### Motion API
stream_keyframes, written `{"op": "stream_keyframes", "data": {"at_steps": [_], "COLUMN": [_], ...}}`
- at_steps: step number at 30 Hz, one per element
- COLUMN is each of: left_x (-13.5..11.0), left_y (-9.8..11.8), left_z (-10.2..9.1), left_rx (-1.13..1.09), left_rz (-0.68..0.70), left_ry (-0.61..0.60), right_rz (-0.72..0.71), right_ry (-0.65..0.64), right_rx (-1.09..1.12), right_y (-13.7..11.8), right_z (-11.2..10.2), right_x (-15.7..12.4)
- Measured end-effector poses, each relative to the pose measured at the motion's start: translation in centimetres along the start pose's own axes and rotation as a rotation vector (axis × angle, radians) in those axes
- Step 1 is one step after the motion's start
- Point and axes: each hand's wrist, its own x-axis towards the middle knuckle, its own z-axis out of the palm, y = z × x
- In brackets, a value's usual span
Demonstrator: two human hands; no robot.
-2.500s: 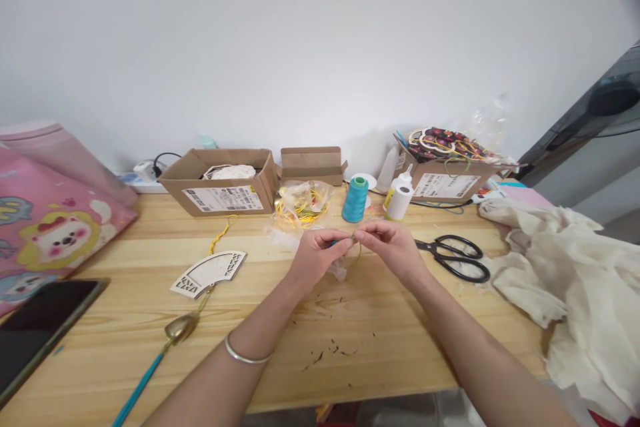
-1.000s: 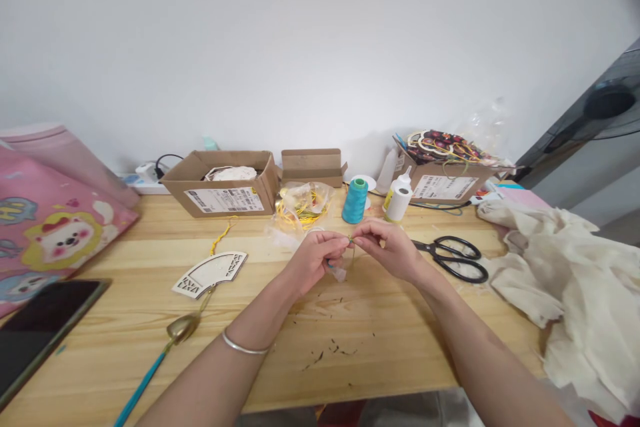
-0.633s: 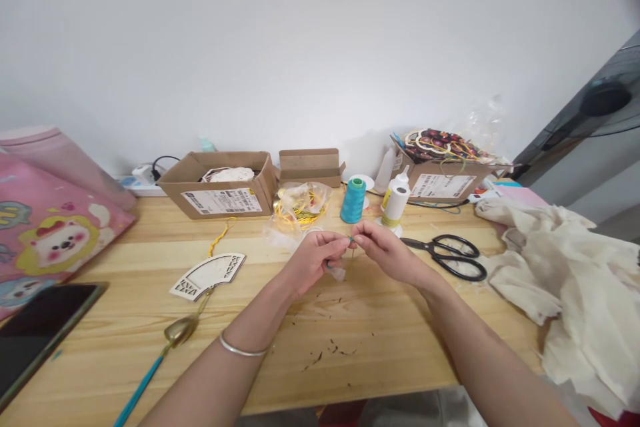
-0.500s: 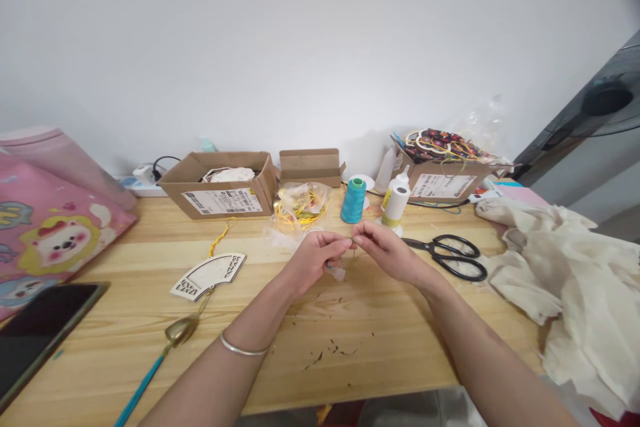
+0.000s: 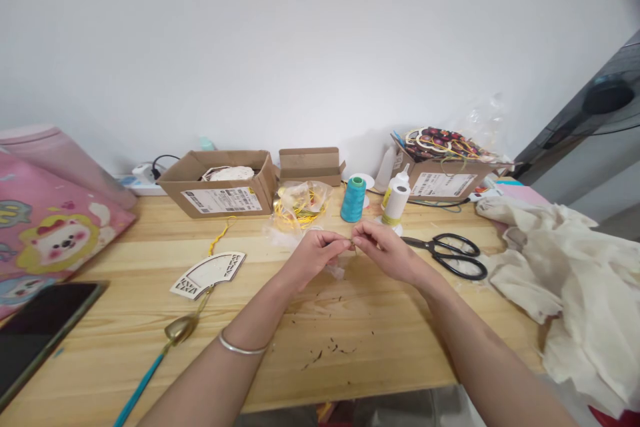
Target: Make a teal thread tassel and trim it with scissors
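My left hand and my right hand meet above the middle of the table, fingertips pinched close together. Between them is a thin cord, greenish-yellow, its short end hanging under the right fingertips. Both hands are closed on it; most of it is hidden by the fingers. A bit of clear plastic shows below the left fingers. Just behind the hands stands a teal thread spool. A pair of black-handled scissors lies right of my right hand. Left of my left hand rests a fan-shaped wooden piece with a yellow cord.
Cardboard boxes line the wall, one at right heaped with patterned pieces. White glue bottles and a plastic bag of yellow cords stand before them. Cream cloth covers the right side; a phone lies left. Dark scraps dot the tabletop.
My hands stay in nearly the same place, with the fingers slightly shifted. The teal bit that showed by my left fingers is now out of sight.
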Motion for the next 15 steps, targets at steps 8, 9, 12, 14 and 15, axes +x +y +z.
{"op": "stream_keyframes", "data": {"at_steps": [8, 9, 12, 14, 15], "left_x": [0.20, 0.24, 0.33, 0.33, 0.31], "left_y": [-0.03, -0.03, 0.00, 0.05, 0.08], "left_z": [-0.18, -0.15, -0.04, 0.01, 0.02], "left_rx": [0.217, 0.227, 0.233, 0.249, 0.262], "left_rz": [0.106, 0.121, 0.146, 0.169, 0.184], "left_ry": [-0.004, 0.004, 0.033, 0.057, 0.066], "right_rz": [0.100, 0.101, 0.087, 0.087, 0.090], "right_ry": [-0.001, 0.006, 0.030, 0.039, 0.043], "right_rx": [0.018, 0.016, 0.003, -0.011, -0.018], "right_y": [0.19, 0.22, 0.35, 0.45, 0.50], "right_z": [0.14, 0.16, 0.21, 0.26, 0.29], "right_x": [0.08, 0.09, 0.12, 0.13, 0.13]}}
